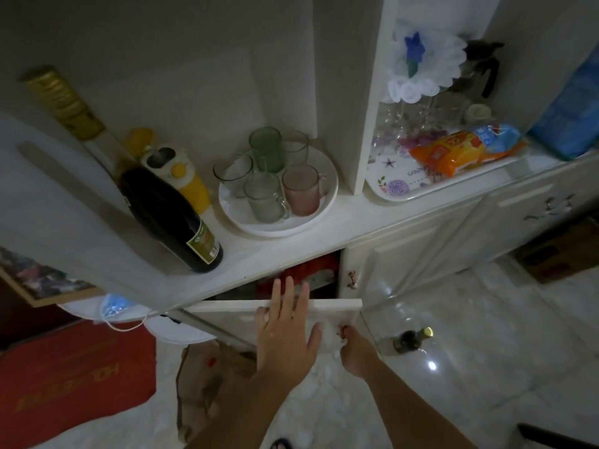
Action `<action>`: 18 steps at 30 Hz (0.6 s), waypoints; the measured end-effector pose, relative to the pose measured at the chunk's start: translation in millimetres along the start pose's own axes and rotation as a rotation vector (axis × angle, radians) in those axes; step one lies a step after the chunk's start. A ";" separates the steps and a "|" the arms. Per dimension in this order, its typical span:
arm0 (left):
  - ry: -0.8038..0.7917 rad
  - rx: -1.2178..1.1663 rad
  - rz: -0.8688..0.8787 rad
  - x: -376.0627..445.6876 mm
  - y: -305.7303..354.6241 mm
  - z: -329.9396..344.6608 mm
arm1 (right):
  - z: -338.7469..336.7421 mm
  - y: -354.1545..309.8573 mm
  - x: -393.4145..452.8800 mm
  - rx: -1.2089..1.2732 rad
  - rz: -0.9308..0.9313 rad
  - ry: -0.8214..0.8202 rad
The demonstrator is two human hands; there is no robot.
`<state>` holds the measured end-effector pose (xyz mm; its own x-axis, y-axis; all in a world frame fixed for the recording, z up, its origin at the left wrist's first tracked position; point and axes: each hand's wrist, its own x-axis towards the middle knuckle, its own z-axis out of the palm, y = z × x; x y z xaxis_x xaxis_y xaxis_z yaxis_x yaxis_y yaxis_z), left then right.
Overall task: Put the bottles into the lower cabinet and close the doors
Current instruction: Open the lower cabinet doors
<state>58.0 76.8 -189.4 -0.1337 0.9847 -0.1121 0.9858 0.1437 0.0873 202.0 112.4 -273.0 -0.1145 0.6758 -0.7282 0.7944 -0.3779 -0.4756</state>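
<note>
A dark glass bottle (pixel 171 218) with a green label stands on the white counter at the left, beside a yellow and white bottle (pixel 184 179). A small dark bottle (pixel 411 340) with a gold cap stands on the glossy floor to the right. The lower cabinet's left door (pixel 337 307) is swung partly open, and red items show inside. My left hand (pixel 287 328) lies flat over the door's top edge, fingers spread. My right hand (pixel 355 348) pinches the small metal handle on the door's face. The right door (pixel 405 264) is shut.
A round white tray (pixel 327 202) with several glass mugs sits mid-counter. A flowered tray (pixel 385 189) with an orange packet lies in the right bay. A red mat (pixel 71 377), a paper bag (pixel 207 377) and a cardboard box (pixel 564 251) lie on the floor.
</note>
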 end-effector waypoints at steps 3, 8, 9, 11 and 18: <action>-0.036 0.004 -0.020 -22.1 2.9 -4.0 | 5.7 16.6 -25.4 0.243 0.056 -0.105; -0.047 -0.039 -0.146 -56.4 16.7 -21.7 | 6.8 53.3 -70.8 0.627 0.378 -0.182; -0.069 -0.056 -0.158 -63.5 18.0 -23.4 | 7.4 56.5 -77.0 0.682 0.392 -0.142; -0.095 -0.099 -0.177 -76.8 16.5 -24.6 | 8.1 46.4 -93.3 0.769 0.370 -0.096; -0.032 -0.123 -0.115 -129.3 -7.3 -13.3 | 53.8 11.2 -156.8 0.622 0.218 -0.228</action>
<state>66.7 -50.3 -162.4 -0.2398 0.9577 -0.1594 0.9439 0.2683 0.1924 196.7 -31.9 -190.7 -0.1676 0.4191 -0.8923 0.3324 -0.8281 -0.4514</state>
